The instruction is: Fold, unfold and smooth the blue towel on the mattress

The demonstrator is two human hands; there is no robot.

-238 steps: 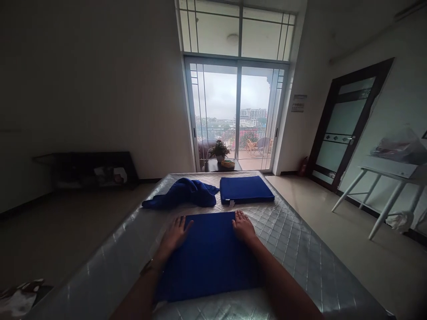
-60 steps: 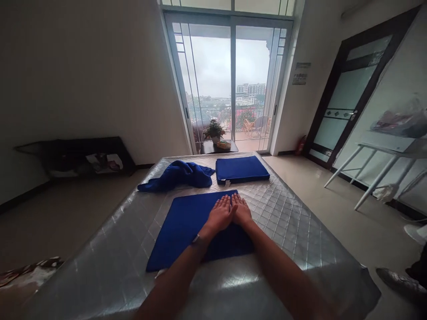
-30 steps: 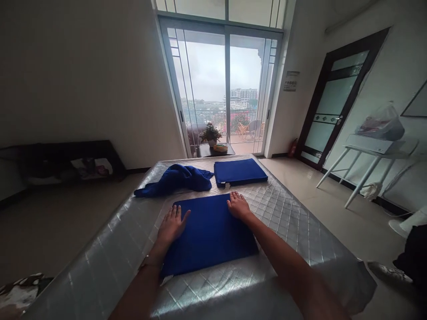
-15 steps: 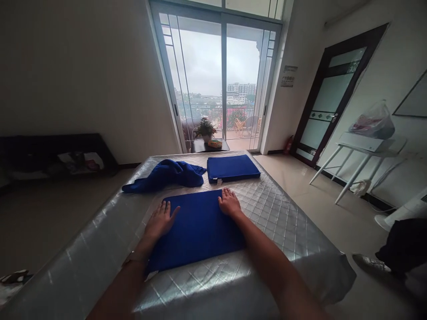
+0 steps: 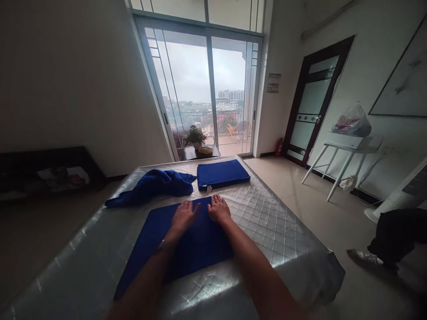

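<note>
A flat, folded blue cloth (image 5: 196, 249) lies in front of me on the silver quilted cover (image 5: 270, 222). My left hand (image 5: 184, 216) is open on its upper middle, fingers pointing away and thumb apart. At the far right corner of the cloth rests my right hand (image 5: 219, 209), open with palm down. Both hands press flat and hold nothing. Just beyond them sits a neatly folded blue stack (image 5: 223, 173) with a small white tag at its front edge. To its left is a crumpled blue cloth (image 5: 156, 184).
Past the far edge stands a small dark table (image 5: 190, 154) with a potted plant (image 5: 195, 135), before glass sliding doors. At right, a white stool (image 5: 347, 153) bears a box and a plastic bag (image 5: 352, 121). A person's leg and shoe (image 5: 365, 258) show at lower right.
My left hand has slid rightward across the cloth from its left edge, closer to my right hand. The right hand stays at the far right corner. The view has turned slightly right.
</note>
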